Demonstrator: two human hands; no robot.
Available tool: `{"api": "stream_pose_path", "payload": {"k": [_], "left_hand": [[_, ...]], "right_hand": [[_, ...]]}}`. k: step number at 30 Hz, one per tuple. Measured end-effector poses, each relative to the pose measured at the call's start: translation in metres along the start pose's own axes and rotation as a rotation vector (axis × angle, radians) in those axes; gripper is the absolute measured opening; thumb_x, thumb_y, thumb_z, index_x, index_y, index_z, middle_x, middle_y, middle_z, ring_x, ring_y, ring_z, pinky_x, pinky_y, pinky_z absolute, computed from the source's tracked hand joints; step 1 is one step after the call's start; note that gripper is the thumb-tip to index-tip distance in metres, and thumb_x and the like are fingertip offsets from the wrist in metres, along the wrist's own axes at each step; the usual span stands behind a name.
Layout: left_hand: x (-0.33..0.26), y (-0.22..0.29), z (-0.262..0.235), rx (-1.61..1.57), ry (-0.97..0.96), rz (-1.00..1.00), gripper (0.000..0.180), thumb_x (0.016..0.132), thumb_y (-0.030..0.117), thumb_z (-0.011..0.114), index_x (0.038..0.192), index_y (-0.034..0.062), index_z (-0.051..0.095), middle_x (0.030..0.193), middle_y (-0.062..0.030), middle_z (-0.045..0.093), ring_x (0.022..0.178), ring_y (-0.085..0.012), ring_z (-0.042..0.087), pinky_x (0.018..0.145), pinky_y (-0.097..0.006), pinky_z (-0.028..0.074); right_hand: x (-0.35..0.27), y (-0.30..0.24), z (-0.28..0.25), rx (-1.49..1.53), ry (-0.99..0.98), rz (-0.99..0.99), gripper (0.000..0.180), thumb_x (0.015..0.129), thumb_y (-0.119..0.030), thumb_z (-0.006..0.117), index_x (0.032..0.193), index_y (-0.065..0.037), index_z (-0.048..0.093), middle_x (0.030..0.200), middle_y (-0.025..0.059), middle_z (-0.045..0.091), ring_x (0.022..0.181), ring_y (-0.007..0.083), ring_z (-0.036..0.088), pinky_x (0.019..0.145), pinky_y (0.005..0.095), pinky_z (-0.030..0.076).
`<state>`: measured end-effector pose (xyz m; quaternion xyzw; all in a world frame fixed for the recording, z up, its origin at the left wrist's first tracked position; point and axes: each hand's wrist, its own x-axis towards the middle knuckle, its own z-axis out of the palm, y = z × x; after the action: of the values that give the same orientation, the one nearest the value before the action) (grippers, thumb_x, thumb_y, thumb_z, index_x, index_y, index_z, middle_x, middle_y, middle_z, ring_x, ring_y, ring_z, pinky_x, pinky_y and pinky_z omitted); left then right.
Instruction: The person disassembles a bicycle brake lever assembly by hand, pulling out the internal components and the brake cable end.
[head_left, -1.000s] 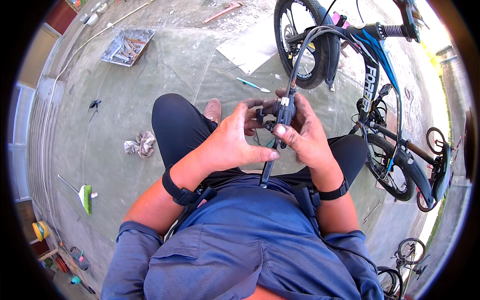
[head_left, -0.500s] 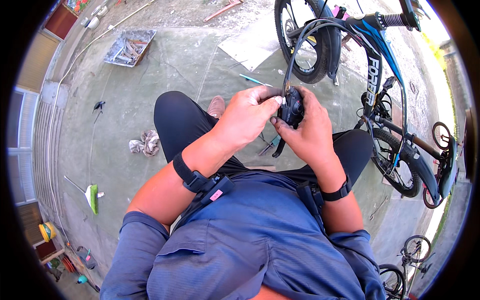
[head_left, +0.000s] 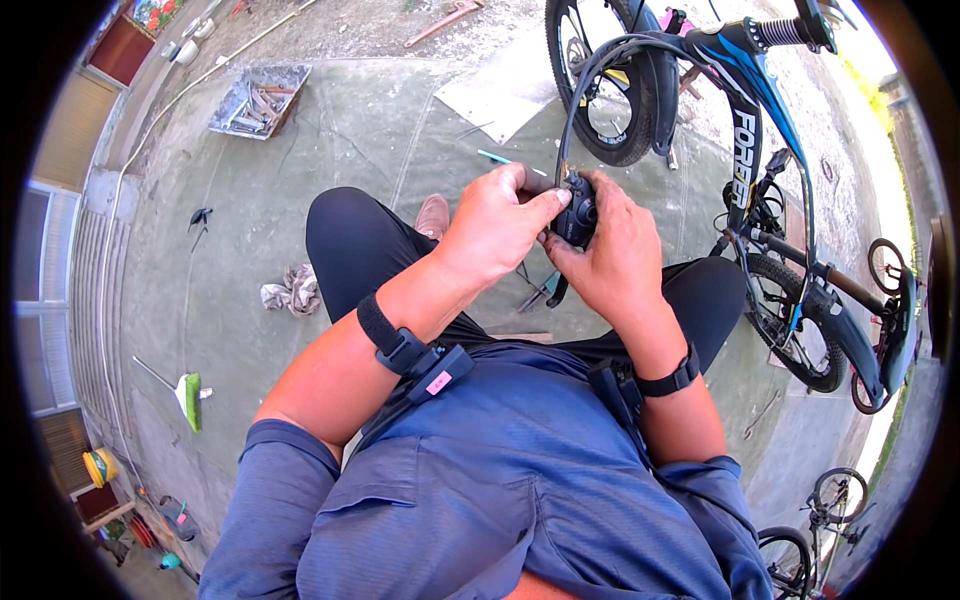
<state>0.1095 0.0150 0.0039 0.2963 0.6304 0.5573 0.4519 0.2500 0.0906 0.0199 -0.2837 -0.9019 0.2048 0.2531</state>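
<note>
Above my lap is a black bicycle brake and shift lever [head_left: 577, 213], its lever blade hanging below my fingers. My right hand [head_left: 617, 243] wraps round it from the right, thumb underneath. My left hand [head_left: 503, 222] is closed at its left side, thumb and forefinger pinched where the black cables [head_left: 569, 130] enter. What lies between those fingertips is hidden. The cables arch up and right to the front of a black and blue bicycle [head_left: 745, 140].
A tray of tools [head_left: 258, 102] sits at the far left on the green ground sheet [head_left: 350, 130]. A crumpled rag [head_left: 292, 290] lies left of my knee, with a green-headed brush [head_left: 189, 400] lower down. A red pipe wrench [head_left: 445, 22] lies at the back.
Both hands and the lever have shifted very slightly left. The lever has turned a little in my grip, and my left thumb has moved over its cable end.
</note>
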Motion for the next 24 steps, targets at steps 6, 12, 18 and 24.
{"api": "stream_pose_path", "payload": {"k": [6,12,18,24], "left_hand": [[0.001,0.006,-0.001,-0.192,-0.109,0.002,0.019,0.095,0.012,0.061,0.108,-0.0017,0.063,0.094,-0.0064,0.067,0.082,-0.012,0.061,0.07,-0.029,0.051],[0.004,-0.003,-0.003,-0.056,-0.049,0.023,0.021,0.094,0.014,0.064,0.105,-0.0031,0.063,0.094,-0.0068,0.067,0.083,-0.013,0.062,0.068,-0.028,0.052],[0.006,-0.003,-0.004,-0.032,-0.067,0.027,0.025,0.092,0.017,0.068,0.104,-0.0038,0.063,0.094,-0.0071,0.068,0.085,-0.0132,0.062,0.07,-0.028,0.052],[0.008,-0.006,-0.005,0.061,-0.074,0.056,0.025,0.091,0.017,0.069,0.106,-0.0036,0.065,0.098,-0.0067,0.068,0.088,-0.0111,0.06,0.081,-0.027,0.048]], "right_hand": [[0.004,0.004,-0.002,0.03,-0.001,-0.009,0.057,0.067,-0.023,0.08,0.111,0.004,0.056,0.09,0.0199,0.066,0.085,0.0371,0.065,0.074,0.0442,0.05],[0.002,0.001,-0.002,0.029,-0.053,0.068,0.062,0.066,-0.027,0.083,0.116,0.0,0.057,0.096,0.0197,0.067,0.086,0.0384,0.066,0.074,0.0434,0.053],[0.0,0.003,-0.003,0.029,-0.035,0.052,0.062,0.066,-0.026,0.082,0.115,0.001,0.057,0.095,0.0197,0.067,0.087,0.0379,0.066,0.075,0.0441,0.052],[-0.001,0.001,-0.006,0.015,-0.043,0.036,0.062,0.066,-0.023,0.079,0.115,0.005,0.055,0.094,0.0206,0.067,0.089,0.0369,0.065,0.078,0.0442,0.05]]}}
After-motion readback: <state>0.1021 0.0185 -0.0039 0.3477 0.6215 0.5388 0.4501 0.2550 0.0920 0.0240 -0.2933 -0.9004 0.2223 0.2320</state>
